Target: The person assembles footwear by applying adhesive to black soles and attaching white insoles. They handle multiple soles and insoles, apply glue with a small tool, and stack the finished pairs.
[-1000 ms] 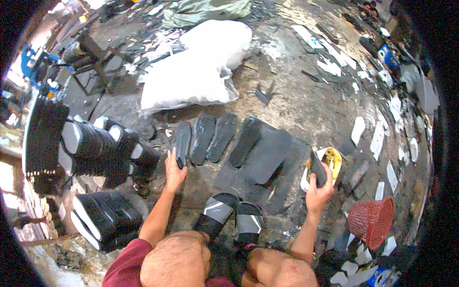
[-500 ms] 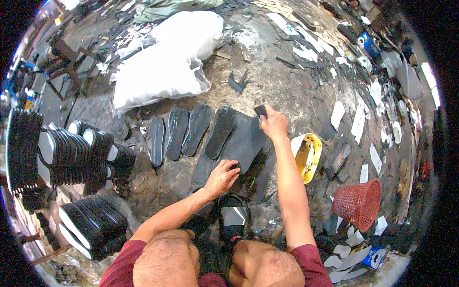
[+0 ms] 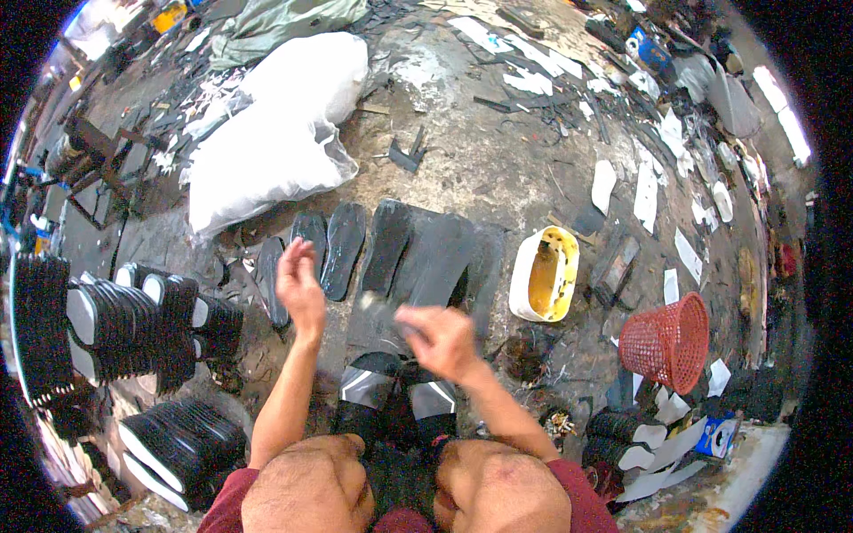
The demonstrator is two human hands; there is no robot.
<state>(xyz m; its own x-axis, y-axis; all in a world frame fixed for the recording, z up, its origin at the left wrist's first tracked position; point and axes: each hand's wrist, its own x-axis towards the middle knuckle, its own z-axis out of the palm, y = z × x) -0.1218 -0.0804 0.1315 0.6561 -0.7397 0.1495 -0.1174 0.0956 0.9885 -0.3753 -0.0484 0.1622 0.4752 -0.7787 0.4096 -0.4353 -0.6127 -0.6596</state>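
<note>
A dirty floor (image 3: 498,155) is seen from above, between a seated person's bare knees. Four flat black soles (image 3: 344,253) are laid side by side in a row just beyond the sandals (image 3: 370,377). The rightmost sole is overlapped with dark sheets (image 3: 440,258).

The left hand (image 3: 302,291) is raised over the left part of the row, partly covering the second sole; its fingers are extended and slightly parted, and whether that sole is touched cannot be told. The right hand (image 3: 444,342) is held at the near edge of the sheets, blurred, with its fingers closed on a small dark piece (image 3: 406,330).

To the right, a white tub (image 3: 524,304) streaked with yellow-brown is set on the floor, and farther right a red mesh basket (image 3: 662,342) is tipped. At the left, black soles with white faces are gathered in stacks (image 3: 129,311). A bulging white sack (image 3: 267,151) is placed at the far left, and scraps (image 3: 646,195) are strewn at the right.
</note>
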